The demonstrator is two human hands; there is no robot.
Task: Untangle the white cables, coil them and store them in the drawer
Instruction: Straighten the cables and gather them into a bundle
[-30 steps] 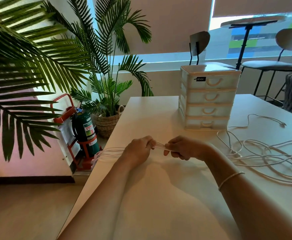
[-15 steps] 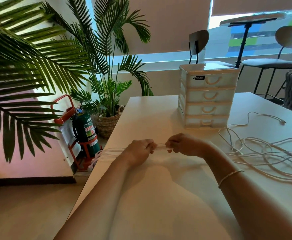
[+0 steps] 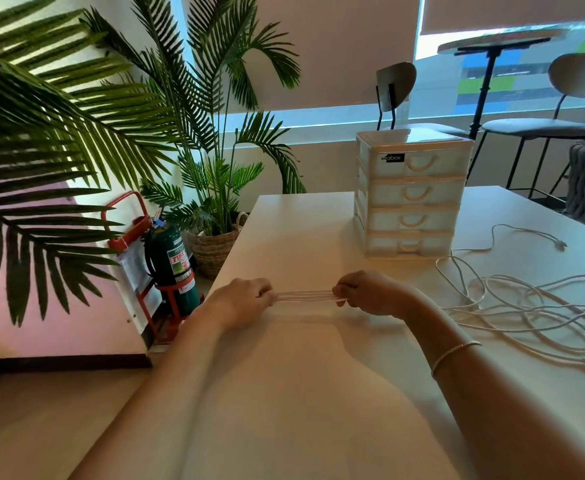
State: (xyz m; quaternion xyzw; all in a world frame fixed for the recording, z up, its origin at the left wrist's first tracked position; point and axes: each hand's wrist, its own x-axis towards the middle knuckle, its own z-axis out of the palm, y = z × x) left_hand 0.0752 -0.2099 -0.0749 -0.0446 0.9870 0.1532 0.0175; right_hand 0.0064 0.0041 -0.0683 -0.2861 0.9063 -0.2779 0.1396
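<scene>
Centre of frame: left hand [image 3: 246,299] and right hand [image 3: 370,294] both closed on a white cable [image 3: 305,295], folded into several parallel strands. The strands run taut and roughly level between the two fists, just above the table [image 3: 301,393]. Each hand is pinched shut on one end of the bundle; the hands are apart, with the strands bridging the gap. Strand count is probably three or four; they blur together, so not certain.

Right of frame: the loose cables [image 3: 526,306] lie in a wide, overlapping heap on the table, one end trailing up toward the right edge, another ending in a plug at lower right. They look partly tangled and uncoiled. Whether the held bundle joins this heap is hidden behind the right hand.

Upper right of centre: the drawer unit [image 3: 410,199], four drawers stacked, all closed. It stands on the table beyond the hands, just beside the heap's upper loops.

Step in hand, as judged: coiling. One cable is being folded to length and pulled straight. Storing has not begun, and the heap is not yet sorted.

Next move calls for:
- holding the folded strands together in one hand so the other is free
- securing the bundle so it will not spring open
- opening a drawer with the free hand, as none stands open
- then returning to the heap, working one cable free at a time
</scene>
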